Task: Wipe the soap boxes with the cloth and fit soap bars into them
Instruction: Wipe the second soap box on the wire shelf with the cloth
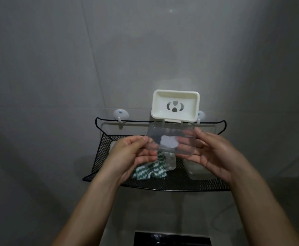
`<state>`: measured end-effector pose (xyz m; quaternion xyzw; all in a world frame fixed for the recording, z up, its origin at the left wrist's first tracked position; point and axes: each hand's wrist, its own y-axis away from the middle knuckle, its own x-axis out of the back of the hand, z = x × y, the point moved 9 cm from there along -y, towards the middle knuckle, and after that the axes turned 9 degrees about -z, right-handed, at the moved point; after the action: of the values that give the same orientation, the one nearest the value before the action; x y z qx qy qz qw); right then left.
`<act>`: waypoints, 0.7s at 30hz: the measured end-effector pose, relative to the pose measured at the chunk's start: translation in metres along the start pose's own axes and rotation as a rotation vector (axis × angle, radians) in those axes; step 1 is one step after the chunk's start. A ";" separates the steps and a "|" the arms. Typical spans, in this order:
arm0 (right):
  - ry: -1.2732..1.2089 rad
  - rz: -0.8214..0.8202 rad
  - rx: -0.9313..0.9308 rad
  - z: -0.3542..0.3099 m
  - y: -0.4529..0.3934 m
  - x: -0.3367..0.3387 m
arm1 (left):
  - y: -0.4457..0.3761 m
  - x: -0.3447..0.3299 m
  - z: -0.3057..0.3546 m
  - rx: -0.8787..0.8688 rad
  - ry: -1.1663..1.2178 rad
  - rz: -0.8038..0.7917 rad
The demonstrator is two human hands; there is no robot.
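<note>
Two hands, left (127, 153) and right (214, 153), pinched the clear, rectangular plastic soap box (171, 141) by its short edges; it looked light, stiff and slippery.

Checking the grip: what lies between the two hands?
Head view: the clear soap box lid, gripped at its ends by the left hand and right hand.

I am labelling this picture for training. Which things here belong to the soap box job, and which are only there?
Job:
- clear soap box part, held by left hand and right hand
- cream soap box tray against the wall
- green-white cloth on the shelf

Only there:
- black mesh shelf
- wall hooks
</note>
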<state>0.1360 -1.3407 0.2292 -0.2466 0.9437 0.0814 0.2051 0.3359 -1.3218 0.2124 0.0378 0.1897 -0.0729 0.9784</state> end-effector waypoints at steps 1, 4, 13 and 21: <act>-0.021 0.012 0.012 0.000 -0.002 0.000 | 0.001 -0.003 -0.001 0.007 0.005 -0.007; -0.037 0.048 0.023 0.001 -0.006 0.005 | 0.002 -0.008 -0.004 0.027 0.009 -0.025; -0.030 0.112 0.046 0.002 -0.001 0.028 | 0.003 0.014 0.031 -0.108 -0.982 0.080; -0.045 0.197 0.072 -0.002 0.012 0.043 | -0.016 -0.004 0.012 0.018 -1.604 -0.007</act>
<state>0.0953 -1.3496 0.2131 -0.1433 0.9608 0.0728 0.2259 0.3343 -1.3381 0.2243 -0.0186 -0.5717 -0.0824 0.8161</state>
